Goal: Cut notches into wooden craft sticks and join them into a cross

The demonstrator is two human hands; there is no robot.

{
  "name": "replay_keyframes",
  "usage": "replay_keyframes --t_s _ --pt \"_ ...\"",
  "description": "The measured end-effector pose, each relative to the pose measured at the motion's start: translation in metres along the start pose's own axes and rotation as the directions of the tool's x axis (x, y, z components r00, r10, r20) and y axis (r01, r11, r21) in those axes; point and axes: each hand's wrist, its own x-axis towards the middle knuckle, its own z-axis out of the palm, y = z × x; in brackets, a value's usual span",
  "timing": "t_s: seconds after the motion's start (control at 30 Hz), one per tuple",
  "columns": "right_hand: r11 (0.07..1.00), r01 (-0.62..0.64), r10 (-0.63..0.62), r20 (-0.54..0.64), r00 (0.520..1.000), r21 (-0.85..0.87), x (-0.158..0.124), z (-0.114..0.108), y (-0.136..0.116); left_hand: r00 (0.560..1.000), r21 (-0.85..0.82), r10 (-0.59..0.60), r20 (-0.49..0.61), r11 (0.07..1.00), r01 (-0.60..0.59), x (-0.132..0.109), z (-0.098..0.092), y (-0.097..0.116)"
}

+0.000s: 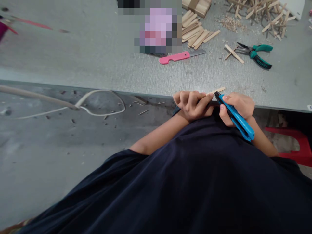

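Note:
At the table's front edge my left hand [193, 103] is closed on a flat wooden craft stick [220, 90], whose far end sticks out to the right over the tabletop. My right hand [237, 105] grips a blue utility knife [237, 118] with a black tip. The knife's tip meets the stick close to my left fingertips. Whether the blade cuts into the wood is too small to tell. My fingers cover the stick's near part.
A pink folding knife [175, 58] lies open on the table [97, 58]. Green-handled pliers [258, 53] rest beside two crossed sticks [234, 53]. Loose craft sticks [195, 31], shavings [231, 23] and a heap of cut pieces [265, 13] are farther back. A red stool [294, 141] stands lower right.

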Motion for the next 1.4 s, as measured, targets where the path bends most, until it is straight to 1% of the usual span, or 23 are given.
replay_keyframes --t_s 0.1,0.13,0.2,0.23,0.3,0.37,0.43,0.47,0.5,0.6,0.7,0.83,0.9,0.97,1.03,1.1,1.17,1.23,1.3,1.4 --pt "0.998 0.053 -0.053 0.004 0.999 0.020 0.004 0.000 0.001 1.000 -0.009 -0.006 -0.008 1.000 0.006 0.001 -0.001 0.003" --pt "0.997 0.069 -0.069 -0.017 0.997 0.037 0.004 0.000 0.002 1.000 -0.006 -0.005 -0.008 1.000 0.005 0.001 -0.001 0.004" --pt "0.996 0.077 -0.076 -0.045 0.996 0.043 0.000 0.001 0.004 1.000 0.001 -0.002 -0.006 1.000 0.002 0.001 0.000 0.004" --pt "0.997 0.069 -0.068 -0.036 0.997 0.023 -0.004 0.002 0.004 1.000 0.004 0.000 -0.003 1.000 0.000 0.001 0.000 0.004" --pt "0.998 0.034 -0.033 0.022 0.999 -0.056 -0.012 0.002 0.004 1.000 0.008 0.001 0.003 1.000 -0.001 0.000 0.002 0.002" --pt "0.992 -0.003 0.019 0.125 0.992 -0.126 -0.020 0.001 0.003 1.000 0.004 0.001 0.003 1.000 -0.001 0.000 0.003 0.000" --pt "0.989 -0.015 0.042 0.183 0.982 -0.148 -0.024 0.000 0.000 1.000 0.001 -0.007 -0.001 1.000 0.007 -0.001 0.003 -0.002" --pt "0.989 -0.005 0.031 0.176 0.984 -0.150 -0.024 0.000 -0.003 1.000 0.004 -0.012 -0.001 1.000 0.012 -0.001 0.003 -0.003" --pt "0.989 0.016 0.005 0.143 0.990 -0.150 -0.022 0.000 -0.005 1.000 0.011 -0.016 0.001 1.000 0.016 -0.002 0.003 -0.003" --pt "0.982 0.082 -0.083 0.005 0.997 -0.169 -0.016 0.003 -0.013 1.000 0.044 -0.014 0.002 0.999 0.014 -0.002 0.003 -0.005" --pt "0.983 0.084 -0.092 -0.040 0.995 -0.164 -0.015 0.008 -0.016 0.998 0.062 0.014 -0.054 0.998 -0.010 -0.003 0.005 -0.009" --pt "0.983 0.100 -0.119 -0.116 0.986 -0.153 -0.026 0.013 -0.012 0.990 0.072 0.097 -0.101 0.993 -0.090 -0.006 0.004 -0.014" --pt "0.984 0.101 -0.122 -0.138 0.983 -0.147 -0.030 0.013 -0.009 0.984 0.074 0.131 -0.122 0.990 -0.122 -0.008 -0.002 -0.013" --pt "0.986 0.111 -0.132 -0.170 0.977 -0.128 -0.031 0.011 -0.008 0.972 0.067 0.178 -0.151 0.983 -0.169 -0.007 -0.013 -0.006" --pt "0.985 0.134 -0.153 -0.193 0.969 -0.108 -0.028 0.009 -0.009 0.954 0.055 0.246 -0.169 0.969 -0.240 -0.005 -0.028 0.006" --pt "0.984 0.150 -0.167 -0.195 0.966 -0.099 -0.023 0.005 -0.010 0.945 0.063 0.276 -0.177 0.961 -0.269 -0.002 -0.046 0.021" --pt "0.983 0.149 -0.168 -0.203 0.965 -0.105 -0.019 0.001 -0.011 0.950 0.065 0.284 -0.134 0.959 -0.277 0.001 -0.064 0.035" --pt "0.982 0.140 -0.164 -0.214 0.963 -0.123 -0.017 -0.002 -0.010 0.950 0.042 0.304 -0.068 0.952 -0.302 0.004 -0.079 0.045" --pt "0.982 0.109 -0.142 -0.224 0.964 -0.154 -0.017 -0.003 -0.008 0.949 0.025 0.315 0.002 0.949 -0.315 0.007 -0.090 0.049" --pt "0.978 0.027 -0.075 -0.229 0.971 -0.206 -0.022 -0.004 -0.007 0.945 -0.003 0.306 0.116 0.952 -0.308 0.013 -0.100 0.051"
